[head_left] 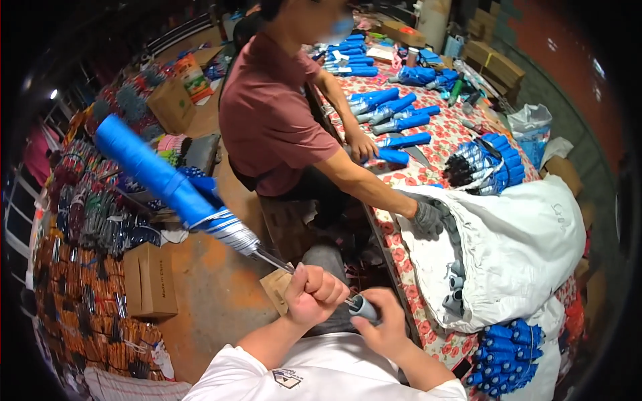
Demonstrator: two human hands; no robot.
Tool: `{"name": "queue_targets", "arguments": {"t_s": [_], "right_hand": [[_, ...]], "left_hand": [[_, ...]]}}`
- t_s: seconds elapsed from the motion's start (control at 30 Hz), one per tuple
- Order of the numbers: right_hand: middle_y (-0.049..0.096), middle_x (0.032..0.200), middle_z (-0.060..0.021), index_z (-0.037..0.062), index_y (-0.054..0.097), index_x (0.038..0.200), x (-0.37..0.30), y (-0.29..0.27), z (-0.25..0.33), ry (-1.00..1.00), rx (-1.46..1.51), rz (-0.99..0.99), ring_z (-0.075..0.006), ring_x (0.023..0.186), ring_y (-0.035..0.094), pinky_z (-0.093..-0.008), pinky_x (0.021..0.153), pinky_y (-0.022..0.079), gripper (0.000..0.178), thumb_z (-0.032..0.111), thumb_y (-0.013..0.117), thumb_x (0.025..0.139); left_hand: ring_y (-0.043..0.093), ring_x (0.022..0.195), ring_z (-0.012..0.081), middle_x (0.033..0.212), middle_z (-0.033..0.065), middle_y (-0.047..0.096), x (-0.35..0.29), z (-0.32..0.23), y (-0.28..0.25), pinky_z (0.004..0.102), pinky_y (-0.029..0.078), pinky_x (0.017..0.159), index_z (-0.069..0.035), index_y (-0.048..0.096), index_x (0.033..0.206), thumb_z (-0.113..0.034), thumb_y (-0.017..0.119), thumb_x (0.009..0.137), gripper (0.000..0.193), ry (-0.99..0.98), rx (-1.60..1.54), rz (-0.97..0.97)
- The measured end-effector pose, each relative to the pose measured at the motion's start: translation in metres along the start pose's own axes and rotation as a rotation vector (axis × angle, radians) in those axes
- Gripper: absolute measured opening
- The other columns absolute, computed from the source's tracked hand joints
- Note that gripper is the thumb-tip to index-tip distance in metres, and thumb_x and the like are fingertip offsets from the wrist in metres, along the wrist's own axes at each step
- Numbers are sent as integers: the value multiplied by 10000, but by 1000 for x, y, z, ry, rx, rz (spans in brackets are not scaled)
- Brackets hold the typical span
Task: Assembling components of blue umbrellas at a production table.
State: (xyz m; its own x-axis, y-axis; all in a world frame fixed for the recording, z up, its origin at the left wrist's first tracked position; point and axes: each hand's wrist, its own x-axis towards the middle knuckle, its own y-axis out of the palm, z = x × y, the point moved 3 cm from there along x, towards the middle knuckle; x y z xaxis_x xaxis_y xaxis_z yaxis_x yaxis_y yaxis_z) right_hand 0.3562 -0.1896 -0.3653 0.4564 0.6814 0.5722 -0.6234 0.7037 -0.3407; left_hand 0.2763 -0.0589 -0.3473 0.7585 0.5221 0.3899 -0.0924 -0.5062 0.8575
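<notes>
My left hand (313, 293) is closed round the metal shaft of a folded blue umbrella (157, 170). The umbrella slants up to the left, its silvery inner side showing near the ribs. In my right hand (388, 324) is a grey hollow umbrella handle (363, 308), its open mouth facing the shaft's lower end. The shaft tip lies at that mouth; whether it is inside I cannot tell. To the right, a white sack (528, 240) gapes open with several grey handles (456, 284) inside.
A co-worker (277, 110) in a dusty-red shirt reaches a grey-gloved hand (430, 219) into the sack; the other hand (361, 146) is by blue umbrellas (404, 140) on the flowered tablecloth (334, 100). Bundled umbrellas (508, 357) stand at lower right. Cardboard box (150, 281) and stacked bundles (80, 294) are left.
</notes>
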Motion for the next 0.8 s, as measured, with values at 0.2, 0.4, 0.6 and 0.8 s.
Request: {"name": "queue_targets", "arguments": {"t_s": [0.2,0.4,0.6,0.8], "right_hand": [[625,761,-95,29,588,1047,-4,-3,-18,1253,1099,605,-210,669,575,-292,594,476,325,118,708,758],[650,833,-76,23,600,1066,3,3,-11,176,-283,195,-190,759,583,-299,691,478,287,169,634,821],[665,906,-91,16,622,1023,29,1,-39,827,919,600,-200,903,595,-286,873,428,338,314,488,936],[539,646,-34,76,575,877,60,-14,-22,700,1310,-61,-139,596,487,-280,644,400,491,530,401,948]], "left_hand": [[135,366,108,437,-46,206,-3,4,7,271,172,379,-182,240,564,-392,401,1002,512,-136,-16,139],[152,371,121,442,-25,221,2,17,17,292,196,387,-162,258,559,-326,413,1005,500,-32,233,196],[334,479,128,534,8,387,0,32,-19,253,284,471,-132,402,608,-287,477,990,419,-603,329,-220],[443,509,165,587,37,493,-4,45,-11,257,383,525,-46,556,791,-318,500,978,334,-632,968,-49]]}}
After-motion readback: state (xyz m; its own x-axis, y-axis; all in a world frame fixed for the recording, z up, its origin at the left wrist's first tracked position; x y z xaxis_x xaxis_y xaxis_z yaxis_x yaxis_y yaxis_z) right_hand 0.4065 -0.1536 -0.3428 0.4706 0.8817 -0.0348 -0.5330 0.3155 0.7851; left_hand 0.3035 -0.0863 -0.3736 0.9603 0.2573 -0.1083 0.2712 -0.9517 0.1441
